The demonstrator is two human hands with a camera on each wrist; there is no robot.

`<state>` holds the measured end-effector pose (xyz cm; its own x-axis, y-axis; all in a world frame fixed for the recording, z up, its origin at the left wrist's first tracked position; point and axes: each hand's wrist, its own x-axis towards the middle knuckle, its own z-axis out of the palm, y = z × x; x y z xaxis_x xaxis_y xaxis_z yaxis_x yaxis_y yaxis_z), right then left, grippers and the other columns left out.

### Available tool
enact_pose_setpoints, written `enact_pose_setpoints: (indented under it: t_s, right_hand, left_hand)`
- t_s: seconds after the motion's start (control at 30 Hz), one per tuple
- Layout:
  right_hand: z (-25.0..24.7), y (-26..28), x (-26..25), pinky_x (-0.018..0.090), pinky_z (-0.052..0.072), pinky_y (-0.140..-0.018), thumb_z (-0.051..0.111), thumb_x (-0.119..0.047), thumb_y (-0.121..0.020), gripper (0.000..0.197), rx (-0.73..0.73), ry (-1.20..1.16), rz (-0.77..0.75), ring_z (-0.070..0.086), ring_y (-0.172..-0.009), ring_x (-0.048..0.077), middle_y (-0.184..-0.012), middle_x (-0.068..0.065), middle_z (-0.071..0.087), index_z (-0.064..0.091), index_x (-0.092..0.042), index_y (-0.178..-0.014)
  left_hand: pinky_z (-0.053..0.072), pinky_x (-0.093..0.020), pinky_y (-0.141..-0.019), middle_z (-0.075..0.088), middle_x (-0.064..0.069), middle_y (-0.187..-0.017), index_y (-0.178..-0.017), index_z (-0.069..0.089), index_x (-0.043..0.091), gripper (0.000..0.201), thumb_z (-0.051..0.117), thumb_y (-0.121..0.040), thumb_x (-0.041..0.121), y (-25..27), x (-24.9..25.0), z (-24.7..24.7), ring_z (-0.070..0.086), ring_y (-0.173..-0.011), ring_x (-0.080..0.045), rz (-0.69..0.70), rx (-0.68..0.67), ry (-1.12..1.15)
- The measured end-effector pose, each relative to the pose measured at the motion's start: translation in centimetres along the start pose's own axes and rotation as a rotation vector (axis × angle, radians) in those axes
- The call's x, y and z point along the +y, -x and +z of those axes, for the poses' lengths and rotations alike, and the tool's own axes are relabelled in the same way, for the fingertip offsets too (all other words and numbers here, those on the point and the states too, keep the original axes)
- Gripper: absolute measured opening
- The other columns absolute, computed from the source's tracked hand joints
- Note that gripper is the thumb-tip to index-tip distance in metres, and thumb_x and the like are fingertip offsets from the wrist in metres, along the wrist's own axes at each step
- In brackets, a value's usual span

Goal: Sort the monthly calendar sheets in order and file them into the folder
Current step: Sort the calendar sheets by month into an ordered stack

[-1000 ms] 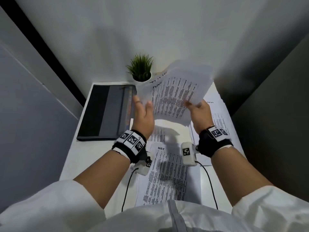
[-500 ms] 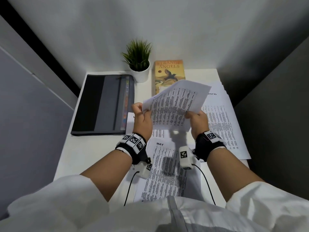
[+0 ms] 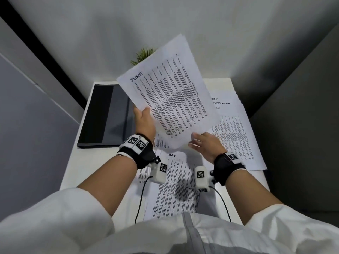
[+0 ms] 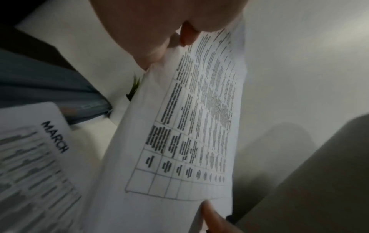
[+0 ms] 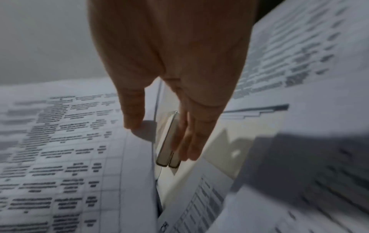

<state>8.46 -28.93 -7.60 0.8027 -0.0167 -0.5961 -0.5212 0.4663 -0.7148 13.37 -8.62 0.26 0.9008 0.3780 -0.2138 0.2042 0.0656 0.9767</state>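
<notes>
Bench [image 3: 77, 173]: white, carries everything below; sorting under way, filing not begun, as far as I can judge.

Folder [image 3: 106, 116]: dark, lying flat to the left of the left grip, at the bench's far left. No sheet visibly in it; whether it lies open or shut I cannot tell.

Unsorted spread [image 3: 236, 136]: several overlapping calendar sheets on the bench beyond and to the right of the right grip. Partial headings show, one reading like September; these remain to be ordered.

Sorted pile [image 3: 176, 182]: sheets below and between the two grips, nearest the person, with MAY on top. In the left wrist view a MARCH sheet [image 4: 32, 157] lies under the left grip, so the early months appear laid down already.

JUNE sheet [image 3: 168, 92]: held tilted in the air above the bench, the next month after May. My reading: it belongs on the MAY pile next.

Left hand [image 3: 145, 121]: the left grip pinches the JUNE sheet at its left edge, thumb on top.

Right hand [image 3: 205, 143]: the right grip is released, fingers straight, just under the sheet's lower corner, holding nothing.

Plant [image 3: 145, 55]: beyond the left grip, mostly hidden behind the sheet.
</notes>
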Motion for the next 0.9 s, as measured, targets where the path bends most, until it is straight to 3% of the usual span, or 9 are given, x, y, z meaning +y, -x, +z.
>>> enact_pose_setpoints:
  t_s: [0.07,0.13,0.23,0.3,0.43,0.5,0.6,0.77,0.9]
  right_hand:
    - [-0.6,0.4,0.6,0.037,0.057,-0.075,0.068,-0.004,-0.084,0.013,0.063,0.007,-0.033,0.062,-0.07,0.024,-0.081,0.015,0.064,0.055,-0.002,-0.084]
    - [-2.1,1.2,0.8,0.033,0.055,-0.066,0.065,-0.001,-0.087,0.01,0.134,0.023,-0.059,0.063,-0.071,0.024,-0.083,0.015,0.068,0.056,-0.003,-0.082]
    - [-5.9,2.0,1.2,0.029,0.051,-0.058,0.066,-0.004,-0.087,0.019,0.329,0.085,-0.061,0.06,-0.061,0.019,-0.071,0.011,0.064,0.053,-0.006,-0.074]
    - [-9.0,2.8,1.9,0.031,0.053,-0.061,0.068,-0.009,-0.086,0.019,0.475,0.152,-0.057,0.059,-0.062,0.02,-0.071,0.011,0.063,0.054,-0.008,-0.073]
    - [-14.3,4.3,4.2,0.04,0.057,-0.078,0.068,-0.008,-0.085,0.007,0.68,0.07,0.006,0.066,-0.08,0.026,-0.088,0.011,0.069,0.064,-0.004,-0.089]
    - [-15.7,5.0,5.3,0.046,0.056,-0.084,0.068,-0.006,-0.085,0.006,0.73,0.005,0.056,0.067,-0.089,0.031,-0.096,0.015,0.069,0.065,-0.002,-0.088]
    - [-16.4,5.8,6.5,0.047,0.055,-0.086,0.069,-0.006,-0.085,0.009,0.783,-0.001,0.11,0.067,-0.088,0.033,-0.098,0.019,0.068,0.063,0.0,-0.083]
    - [-15.8,5.8,6.6,0.032,0.057,-0.049,0.065,0.0,-0.086,0.009,0.81,-0.114,0.106,0.064,-0.058,0.026,-0.083,0.018,0.067,0.061,0.003,-0.08]
    - [-15.1,5.7,6.2,0.037,0.06,-0.06,0.064,0.0,-0.083,0.009,0.82,-0.044,0.112,0.062,-0.049,0.025,-0.075,0.019,0.066,0.061,0.006,-0.089]
  left_hand:
    - [0.041,-0.016,-0.067,0.056,0.001,-0.105,-0.119,0.043,0.012,0.023,0.045,-0.098,0.021,0.3,-1.1,-0.3,0.056,-0.088,-0.007,-0.038,-0.048,-0.046]
    - [0.043,-0.025,-0.068,0.059,-0.003,-0.109,-0.12,0.041,0.011,0.03,0.052,-0.096,0.025,0.6,-3.1,-0.9,0.06,-0.099,-0.021,-0.108,-0.179,-0.182]
    - [0.047,-0.032,-0.089,0.049,-0.012,-0.136,-0.133,0.037,0.009,0.062,0.069,-0.086,0.034,1.2,-7.3,-3.0,0.054,-0.115,-0.023,-0.176,-0.327,-0.575]
    - [0.038,-0.039,-0.106,0.04,-0.015,-0.145,-0.142,0.029,0.011,0.084,0.078,-0.078,0.035,1.9,-9.9,-4.5,0.045,-0.128,-0.03,-0.28,-0.37,-0.684]
    - [0.037,-0.049,-0.109,0.04,-0.016,-0.142,-0.143,0.02,0.013,0.103,0.088,-0.066,0.021,3.2,-12.9,-5.7,0.043,-0.127,-0.034,-0.415,-0.389,-0.621]
    - [0.041,-0.049,-0.106,0.046,-0.015,-0.134,-0.142,0.023,0.01,0.1,0.087,-0.066,0.017,3.9,-13.6,-5.7,0.047,-0.124,-0.034,-0.396,-0.39,-0.678]
    - [0.05,-0.045,-0.095,0.057,-0.013,-0.118,-0.128,0.042,0.007,0.068,0.079,-0.072,0.013,4.3,-14.0,-5.9,0.056,-0.11,-0.032,-0.315,-0.377,-0.756]
    - [0.049,-0.039,-0.083,0.064,-0.016,-0.1,-0.107,0.059,0.006,0.03,0.063,-0.077,0.003,3.7,-13.3,-6.8,0.061,-0.097,-0.031,-0.246,-0.463,-0.788]
    - [0.051,-0.042,-0.089,0.061,-0.016,-0.111,-0.122,0.05,0.007,0.045,0.064,-0.079,0.008,2.6,-12.4,-8.0,0.059,-0.103,-0.032,-0.28,-0.453,-0.82]
